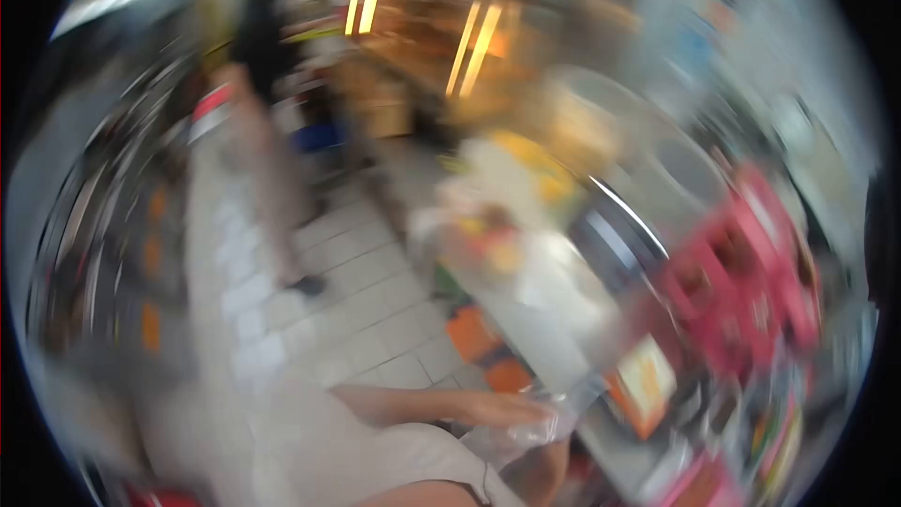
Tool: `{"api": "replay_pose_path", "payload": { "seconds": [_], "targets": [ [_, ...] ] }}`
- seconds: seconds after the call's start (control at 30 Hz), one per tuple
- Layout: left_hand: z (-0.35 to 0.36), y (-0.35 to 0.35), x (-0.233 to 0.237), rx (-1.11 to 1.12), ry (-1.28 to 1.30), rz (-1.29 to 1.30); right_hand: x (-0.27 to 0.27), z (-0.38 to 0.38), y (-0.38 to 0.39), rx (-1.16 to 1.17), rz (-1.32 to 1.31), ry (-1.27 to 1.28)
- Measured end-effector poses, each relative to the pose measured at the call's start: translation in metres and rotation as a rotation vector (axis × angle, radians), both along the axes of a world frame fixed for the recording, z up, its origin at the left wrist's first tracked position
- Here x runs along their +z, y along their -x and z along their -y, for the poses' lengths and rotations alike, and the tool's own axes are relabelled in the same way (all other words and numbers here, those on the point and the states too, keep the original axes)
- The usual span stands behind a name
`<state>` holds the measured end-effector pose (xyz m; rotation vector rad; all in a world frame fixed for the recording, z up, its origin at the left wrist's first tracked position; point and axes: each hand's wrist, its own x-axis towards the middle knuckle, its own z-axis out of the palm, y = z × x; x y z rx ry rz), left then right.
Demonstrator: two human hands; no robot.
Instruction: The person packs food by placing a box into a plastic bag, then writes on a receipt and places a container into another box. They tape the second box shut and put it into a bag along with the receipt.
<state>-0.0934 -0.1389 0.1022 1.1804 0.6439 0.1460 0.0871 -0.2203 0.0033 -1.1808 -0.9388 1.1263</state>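
Blurred shelves (103,253) line left edge; tiled floor (366,310) gives open aisle, other person (267,122) standing far up it; left hand (507,408) low centre, grip spread flat on clear plastic bag (535,430) at near tabletop (554,343) edge; right hand hidden under bag, grip cannot tell; red rack (751,272) crowds right side.

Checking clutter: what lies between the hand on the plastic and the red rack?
Head view: an orange-edged card sits between the hand and the red rack; blur hides anything finer.
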Motion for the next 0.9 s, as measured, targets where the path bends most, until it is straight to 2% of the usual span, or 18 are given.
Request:
{"api": "replay_pose_path", "payload": {
  "seconds": [0.07, 0.17, 0.2, 0.23, 0.27, 0.3, 0.4, 0.5, 0.57, 0.63, 0.67, 0.7, 0.73, 0.77, 0.8, 0.83, 0.87, 0.9],
  "targets": [
    [0.003, 0.035, -0.002, -0.029, 0.001, 0.052, -0.014, -0.041, 0.04, 0.182, -0.172, 0.074],
    [0.018, 0.1, 0.031, 0.332, 0.064, 0.085, -0.03, -0.089, 0.101, 0.335, -0.393, 0.147],
    [0.021, 0.115, 0.011, 0.405, 0.193, 0.076, -0.033, -0.101, 0.122, 0.377, -0.461, 0.166],
    [0.022, 0.136, -0.01, 0.505, 0.135, 0.15, -0.036, -0.112, 0.142, 0.422, -0.515, 0.182],
    [0.026, 0.156, 0.016, 0.591, 0.081, 0.219, -0.036, -0.121, 0.158, 0.466, -0.557, 0.203],
    [0.028, 0.172, 0.019, 0.726, 0.086, 0.097, -0.041, -0.13, 0.171, 0.522, -0.59, 0.223],
    [0.031, 0.224, -0.021, 1.099, 0.082, 0.184, -0.062, -0.141, 0.202, 0.657, -0.518, 0.278],
    [0.043, 0.271, -0.023, 1.298, 0.068, 0.083, -0.073, -0.134, 0.211, 0.762, -0.346, 0.352],
    [0.052, 0.292, -0.036, 1.33, 0.085, 0.031, -0.061, -0.126, 0.215, 1.205, -0.221, 0.349],
    [0.061, 0.298, -0.035, 1.574, 0.082, 0.02, -0.055, -0.119, 0.215, 1.169, -0.225, 0.367],
    [0.067, 0.3, -0.037, 1.553, 0.089, 0.018, -0.053, -0.119, 0.21, 1.12, 0.074, 0.456],
    [0.072, 0.302, -0.038, 1.451, -0.019, -0.144, -0.049, -0.119, 0.206, 1.057, 0.372, 0.542],
    [0.075, 0.304, -0.039, 1.344, -0.131, -0.3, -0.042, -0.12, 0.201, 1.044, 0.37, 0.546],
    [0.078, 0.305, -0.048, 1.337, -0.131, -0.298, -0.033, -0.119, 0.196, 1.085, 0.38, 0.413],
    [0.08, 0.304, -0.065, 1.266, -0.42, -0.397, -0.027, -0.12, 0.191, 1.128, 0.389, 0.278],
    [0.082, 0.302, -0.077, 1.179, -0.705, -0.491, -0.033, -0.122, 0.183, 1.129, 0.389, 0.278],
    [0.081, 0.298, -0.086, 1.182, -0.706, -0.494, -0.044, -0.124, 0.174, 1.082, 0.166, 0.301],
    [0.077, 0.291, -0.091, 1.335, -0.819, -0.856, -0.051, -0.125, 0.17, 1.029, -0.056, 0.32]
  ]
}}
